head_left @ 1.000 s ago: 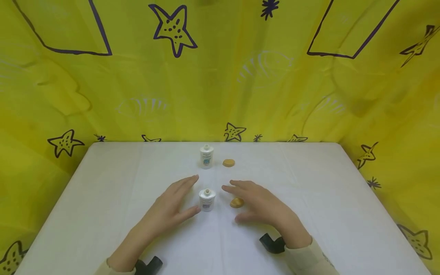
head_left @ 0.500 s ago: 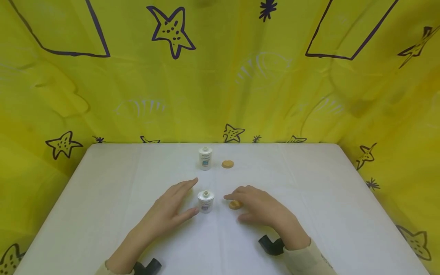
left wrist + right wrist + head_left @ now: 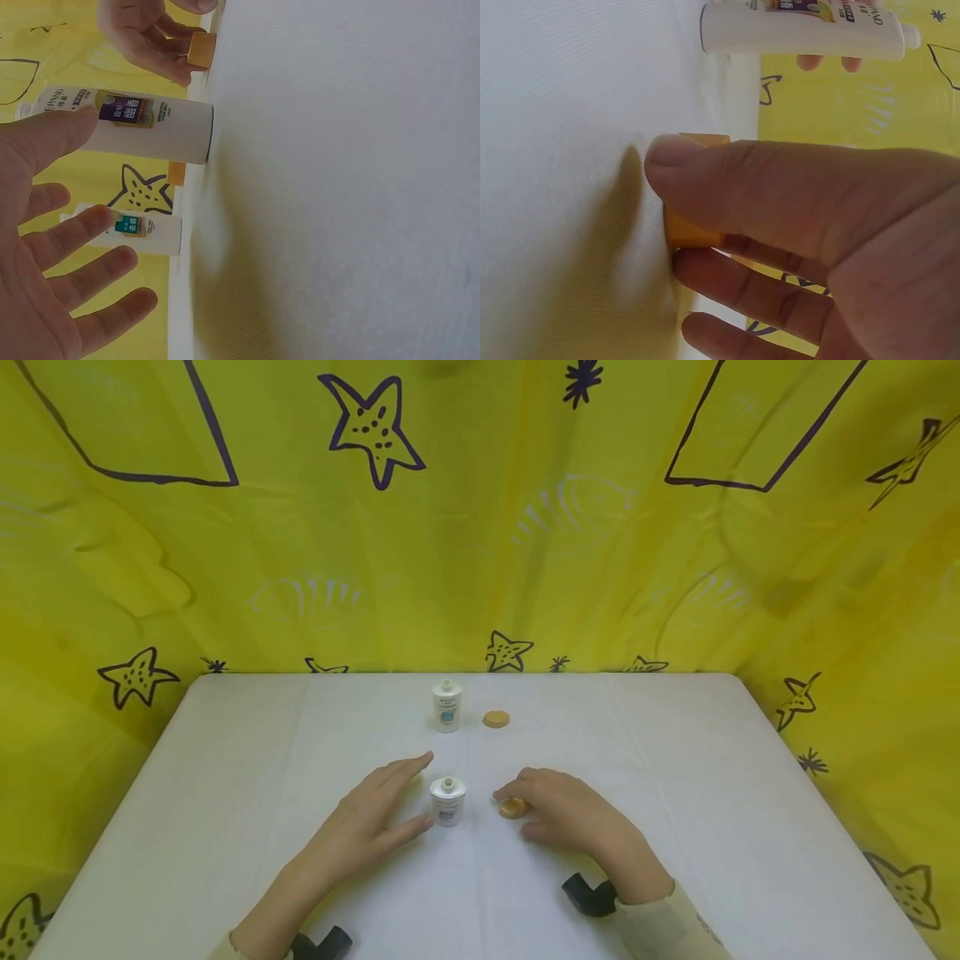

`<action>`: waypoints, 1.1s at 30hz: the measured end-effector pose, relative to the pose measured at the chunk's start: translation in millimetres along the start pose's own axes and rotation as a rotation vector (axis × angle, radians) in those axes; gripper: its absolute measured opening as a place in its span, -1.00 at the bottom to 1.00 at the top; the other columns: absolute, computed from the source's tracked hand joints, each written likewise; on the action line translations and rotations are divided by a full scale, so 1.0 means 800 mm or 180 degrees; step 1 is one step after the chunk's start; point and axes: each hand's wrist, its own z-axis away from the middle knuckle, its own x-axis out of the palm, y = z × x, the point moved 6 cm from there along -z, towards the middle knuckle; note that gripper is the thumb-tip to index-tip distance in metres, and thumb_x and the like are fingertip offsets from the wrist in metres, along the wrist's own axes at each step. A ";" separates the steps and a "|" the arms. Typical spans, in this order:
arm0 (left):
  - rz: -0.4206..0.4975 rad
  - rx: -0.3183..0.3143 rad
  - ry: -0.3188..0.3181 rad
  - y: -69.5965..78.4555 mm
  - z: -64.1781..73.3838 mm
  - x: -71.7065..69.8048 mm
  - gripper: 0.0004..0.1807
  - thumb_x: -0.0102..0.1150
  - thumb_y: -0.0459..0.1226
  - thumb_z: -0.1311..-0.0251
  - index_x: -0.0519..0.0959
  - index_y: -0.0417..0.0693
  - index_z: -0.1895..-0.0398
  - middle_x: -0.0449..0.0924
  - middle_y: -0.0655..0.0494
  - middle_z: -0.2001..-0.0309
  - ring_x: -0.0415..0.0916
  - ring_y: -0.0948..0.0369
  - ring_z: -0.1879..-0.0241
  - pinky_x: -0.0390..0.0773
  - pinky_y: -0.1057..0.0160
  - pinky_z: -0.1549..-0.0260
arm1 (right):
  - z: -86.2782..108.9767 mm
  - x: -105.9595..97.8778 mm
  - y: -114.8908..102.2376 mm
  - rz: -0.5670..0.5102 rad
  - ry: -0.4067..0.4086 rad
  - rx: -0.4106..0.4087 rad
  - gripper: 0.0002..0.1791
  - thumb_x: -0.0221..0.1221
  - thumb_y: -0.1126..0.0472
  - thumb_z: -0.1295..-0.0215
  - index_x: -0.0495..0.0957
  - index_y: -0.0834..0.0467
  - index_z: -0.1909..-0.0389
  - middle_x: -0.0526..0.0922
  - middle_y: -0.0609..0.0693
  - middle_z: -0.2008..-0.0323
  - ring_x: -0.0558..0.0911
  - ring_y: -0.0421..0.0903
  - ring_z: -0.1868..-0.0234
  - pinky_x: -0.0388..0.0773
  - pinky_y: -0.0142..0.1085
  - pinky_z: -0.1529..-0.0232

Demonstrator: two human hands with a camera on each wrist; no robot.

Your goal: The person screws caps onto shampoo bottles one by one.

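A white bottle (image 3: 447,803) with a bare neck stands upright near the table's middle, a purple label on its front (image 3: 126,109). My left hand (image 3: 375,814) is beside it on the left, fingers spread, thumb tip close to its side; contact is unclear. To the right lies a gold bottle cap (image 3: 513,808). Over that cap my right hand (image 3: 573,814) is lowered, fingers bent loosely around its far side. The left wrist view shows a gap between the thumb and the cap (image 3: 201,50). In the right wrist view the thumb partly hides the cap (image 3: 697,229).
Farther back stands a second white bottle (image 3: 447,707), also with a bare neck and with a green label. A second gold cap (image 3: 496,719) lies right of it. A white cloth covers the table (image 3: 262,760); a yellow patterned curtain (image 3: 450,552) surrounds it.
My right hand has come down and its fingers have drawn in around the near cap. The left hand stays almost still beside the near bottle. Bottles and caps keep their places.
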 end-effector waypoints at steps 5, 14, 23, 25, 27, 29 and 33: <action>0.0230 0.0039 -0.0083 0.001 -0.003 0.009 -0.24 0.33 0.01 -0.23 0.29 0.19 -0.48 0.40 0.28 -0.36 0.35 0.18 -0.36 0.37 0.01 -0.31 | 0.000 0.002 0.003 -0.0012 0.0123 0.0056 -0.61 0.41 0.32 -0.07 0.71 -0.06 0.06 0.59 -0.26 0.29 0.47 -0.27 0.32 0.53 -0.30 0.19; 0.0805 0.0115 -0.0103 0.003 -0.014 0.029 -0.46 0.35 -0.13 -0.24 0.46 0.15 -0.29 0.52 0.39 -0.20 0.45 0.30 -0.25 0.45 0.10 -0.25 | -0.001 -0.003 0.000 0.0042 0.0392 -0.0060 -0.80 0.35 0.24 -0.21 0.71 -0.08 0.18 0.61 -0.29 0.32 0.53 -0.31 0.32 0.59 -0.30 0.17; 0.0835 -0.0003 -0.0276 0.005 -0.025 0.037 -0.67 0.34 -0.15 -0.24 0.52 0.22 -0.05 0.59 0.47 0.11 0.52 0.40 0.06 0.55 0.17 -0.05 | -0.013 -0.037 -0.010 -0.0065 0.0580 -0.0261 -0.81 0.35 0.17 -0.25 0.69 -0.05 0.11 0.67 -0.25 0.23 0.60 -0.27 0.24 0.59 -0.29 0.13; 0.0834 -0.0043 -0.0329 0.006 -0.029 0.037 -0.65 0.34 -0.15 -0.24 0.51 0.23 -0.06 0.60 0.47 0.12 0.53 0.39 0.07 0.56 0.15 -0.04 | -0.015 -0.046 -0.012 -0.0148 0.0623 -0.0263 -0.77 0.35 0.15 -0.25 0.68 -0.04 0.07 0.69 -0.24 0.19 0.61 -0.27 0.21 0.59 -0.29 0.12; 0.0850 -0.0092 -0.0357 0.006 -0.032 0.037 -0.62 0.34 -0.14 -0.24 0.47 0.23 -0.09 0.62 0.43 0.11 0.56 0.38 0.06 0.57 0.12 -0.04 | -0.018 -0.056 -0.013 -0.0233 0.0662 -0.0251 -0.73 0.36 0.14 -0.25 0.66 -0.04 0.03 0.69 -0.24 0.15 0.62 -0.27 0.20 0.59 -0.29 0.11; 0.0961 -0.0148 -0.0398 0.005 -0.034 0.037 -0.58 0.32 -0.14 -0.26 0.41 0.21 -0.13 0.67 0.34 0.07 0.60 0.34 0.04 0.57 0.08 -0.06 | -0.020 -0.065 -0.013 -0.0336 0.0705 -0.0234 -0.72 0.36 0.14 -0.25 0.65 -0.03 0.02 0.69 -0.25 0.12 0.63 -0.27 0.18 0.59 -0.28 0.11; 0.1387 -0.0298 -0.0447 0.002 -0.037 0.035 -0.54 0.29 -0.16 -0.29 0.31 0.15 -0.16 0.70 0.14 -0.01 0.65 0.24 -0.02 0.56 0.03 -0.11 | -0.022 -0.079 -0.014 -0.0566 0.0858 -0.0319 -0.73 0.36 0.17 -0.25 0.63 -0.03 0.04 0.68 -0.27 0.09 0.62 -0.28 0.17 0.59 -0.27 0.11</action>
